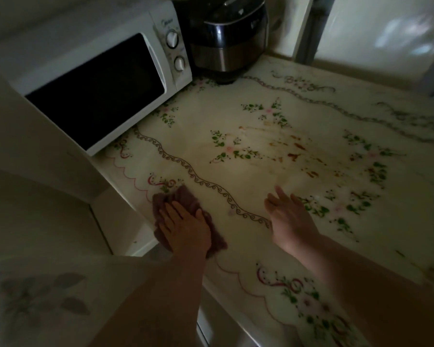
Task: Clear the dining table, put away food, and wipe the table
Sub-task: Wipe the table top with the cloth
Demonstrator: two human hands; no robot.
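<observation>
My left hand (186,227) lies flat with straight fingers on a mauve cloth (183,196), pressing it onto the table's near left edge. The table (198,136) wears a cream cover with a floral print. My right hand (290,216) rests open on the cover to the right of the cloth, fingers spread and holding nothing. Reddish-brown smears (296,156) streak the middle of the cover, beyond my right hand.
A white microwave (98,78) stands at the table's far left. Behind it to the right sits a black and silver rice cooker (231,38). A white cabinet (43,196) adjoins the table on the left. A window wall runs along the far side.
</observation>
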